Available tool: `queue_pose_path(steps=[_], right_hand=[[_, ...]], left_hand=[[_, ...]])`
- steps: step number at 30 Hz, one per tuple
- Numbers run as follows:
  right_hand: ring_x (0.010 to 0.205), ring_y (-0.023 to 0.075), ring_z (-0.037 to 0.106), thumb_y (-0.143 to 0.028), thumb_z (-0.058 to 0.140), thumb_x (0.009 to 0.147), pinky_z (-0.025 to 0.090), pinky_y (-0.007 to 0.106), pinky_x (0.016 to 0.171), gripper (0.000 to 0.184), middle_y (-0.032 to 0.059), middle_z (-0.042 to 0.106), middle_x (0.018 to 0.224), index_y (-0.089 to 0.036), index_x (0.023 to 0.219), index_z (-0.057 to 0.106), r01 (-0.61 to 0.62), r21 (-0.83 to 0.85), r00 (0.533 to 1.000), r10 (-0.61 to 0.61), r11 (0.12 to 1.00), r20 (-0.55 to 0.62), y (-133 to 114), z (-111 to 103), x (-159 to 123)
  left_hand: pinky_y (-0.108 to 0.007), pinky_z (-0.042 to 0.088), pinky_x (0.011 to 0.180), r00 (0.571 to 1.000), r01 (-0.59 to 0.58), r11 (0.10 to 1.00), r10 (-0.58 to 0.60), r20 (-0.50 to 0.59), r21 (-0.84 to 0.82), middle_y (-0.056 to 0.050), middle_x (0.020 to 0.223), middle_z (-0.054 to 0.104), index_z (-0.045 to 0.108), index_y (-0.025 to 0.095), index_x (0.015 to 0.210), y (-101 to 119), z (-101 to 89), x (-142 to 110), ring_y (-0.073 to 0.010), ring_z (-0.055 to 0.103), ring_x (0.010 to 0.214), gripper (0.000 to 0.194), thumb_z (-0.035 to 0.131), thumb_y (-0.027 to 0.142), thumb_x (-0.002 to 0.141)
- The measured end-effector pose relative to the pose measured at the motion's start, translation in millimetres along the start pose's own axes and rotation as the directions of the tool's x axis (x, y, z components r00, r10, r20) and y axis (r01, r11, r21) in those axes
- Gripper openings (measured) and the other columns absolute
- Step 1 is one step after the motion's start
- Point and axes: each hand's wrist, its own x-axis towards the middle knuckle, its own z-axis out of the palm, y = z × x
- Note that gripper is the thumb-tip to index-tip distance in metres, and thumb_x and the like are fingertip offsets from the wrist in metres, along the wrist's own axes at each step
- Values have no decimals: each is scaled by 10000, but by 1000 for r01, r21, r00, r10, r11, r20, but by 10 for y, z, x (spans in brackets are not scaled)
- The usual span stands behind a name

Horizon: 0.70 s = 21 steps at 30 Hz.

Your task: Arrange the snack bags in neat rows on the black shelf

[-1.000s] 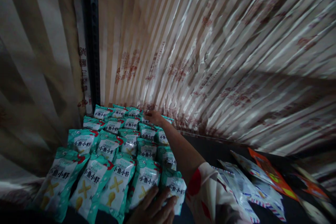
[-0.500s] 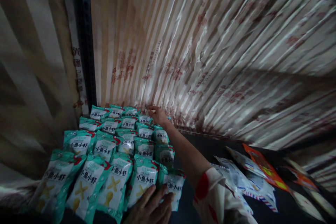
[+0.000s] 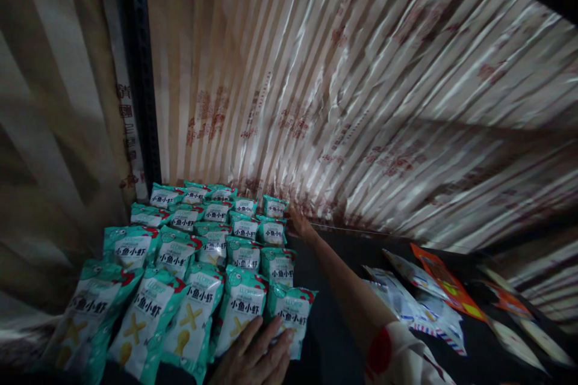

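Observation:
Rows of teal and white snack bags [image 3: 192,310] with red corners stand close together on a dark shelf. My left hand [image 3: 255,352] lies over the lower part of the front-right snack bags, its fingers stretched out and slightly spread. At the back, my right hand [image 3: 300,222] is just to the right of the rearmost bag in the right-hand column [image 3: 274,207], fingers extended and holding nothing that I can see. Whether its fingertips touch that bag, I cannot tell.
Crumpled cream paper [image 3: 289,72] with red print covers the back and side. A dark perforated post [image 3: 139,66] rises at the left. Further right on the dark shelf [image 3: 334,280] lie white bags with striped edges [image 3: 433,319] and an orange packet [image 3: 445,280].
My right hand has moved right, off the back row, uncovering the rearmost right bag. My left hand stays on the front bags. The view has shifted slightly.

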Motion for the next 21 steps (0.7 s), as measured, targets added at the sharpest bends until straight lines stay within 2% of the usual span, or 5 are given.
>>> queue_pose_path(steps=[4, 10, 15, 21], right_hand=[[605, 133, 579, -636, 268, 823, 507, 291, 612, 571, 54, 615, 739, -180, 896, 605, -119, 149, 992, 110, 982, 65, 3, 55, -78], [599, 112, 573, -606, 368, 825, 491, 256, 625, 497, 27, 620, 715, -185, 951, 599, -184, 404, 975, 114, 896, 192, -23, 16, -127], [691, 137, 627, -581, 341, 851, 495, 274, 696, 510, 68, 673, 811, -159, 970, 601, -184, 473, 965, 67, 862, 254, 17, 84, -127], [762, 135, 632, -601, 329, 844, 489, 248, 701, 528, 80, 670, 922, -164, 972, 598, -171, 426, 967, 69, 888, 243, 15, 81, -111]], left_hand=[[-480, 120, 1121, 1000, -9, 1000, 9, -8, -26, -21, 1363, 447, 586, 223, 1063, -14, -24, 12, -248, 330, 1297, 272, 595, 243, 792], [-484, 94, 1123, 1000, -19, 1000, 19, 21, -1, -33, 1398, 397, 565, 224, 1084, -27, -55, 27, -240, 336, 1294, 273, 568, 269, 815], [-481, 103, 1123, 999, -19, 1000, 20, 38, -11, -32, 1398, 396, 562, 229, 1097, -20, -50, 11, -237, 351, 1286, 274, 549, 266, 825], [-478, 101, 1123, 1000, -7, 999, 8, 14, -37, -25, 1386, 417, 580, 219, 1078, -1, -26, -3, -250, 322, 1301, 280, 582, 243, 799]])
